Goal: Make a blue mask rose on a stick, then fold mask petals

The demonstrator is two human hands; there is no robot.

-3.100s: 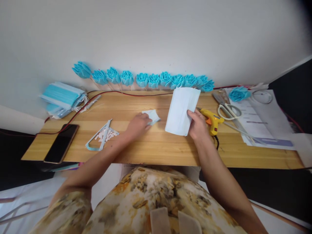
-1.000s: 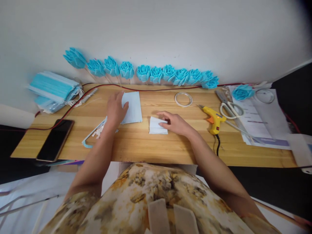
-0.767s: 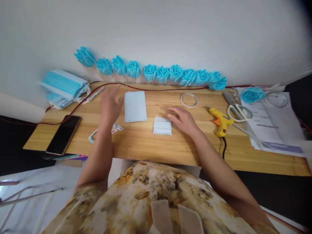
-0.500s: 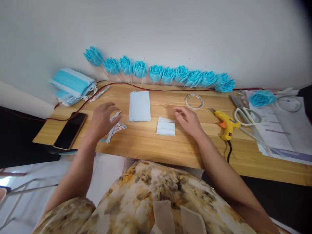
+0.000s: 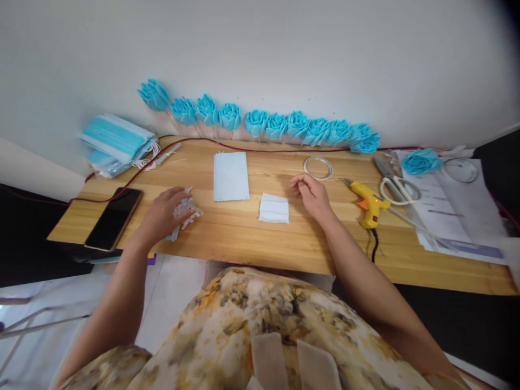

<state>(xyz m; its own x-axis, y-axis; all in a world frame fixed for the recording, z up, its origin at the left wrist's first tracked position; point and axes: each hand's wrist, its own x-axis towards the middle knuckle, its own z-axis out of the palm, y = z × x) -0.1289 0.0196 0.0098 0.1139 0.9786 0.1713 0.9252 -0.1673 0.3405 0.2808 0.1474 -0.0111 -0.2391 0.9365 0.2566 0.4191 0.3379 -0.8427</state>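
Observation:
My left hand point(image 5: 162, 215) lies over a small heap of white and pale blue scraps point(image 5: 190, 210), its fingers spread and the thumb at the heap's near side. Part of the heap is hidden under the palm. My right hand point(image 5: 313, 197) rests on the table with its fingers loosely curled together, and nothing shows in it. Just left of it is a small folded white piece point(image 5: 274, 208) with creases. Between my hands, farther back, sits a neat stack of pale blue rectangular sheets point(image 5: 231, 176).
Blue flowers point(image 5: 255, 123) on stems lean along the wall. At the left are a pile of face masks point(image 5: 117, 138) and a phone point(image 5: 114, 219). To the right lie a tape roll point(image 5: 318, 158), a yellow glue gun point(image 5: 369, 204), scissors point(image 5: 400, 188), papers point(image 5: 439, 216) and another blue flower point(image 5: 421, 162).
My left hand has come down onto the heap of scraps, which looks more gathered under the fingers. My right hand stays about where it was. The view has shifted slightly.

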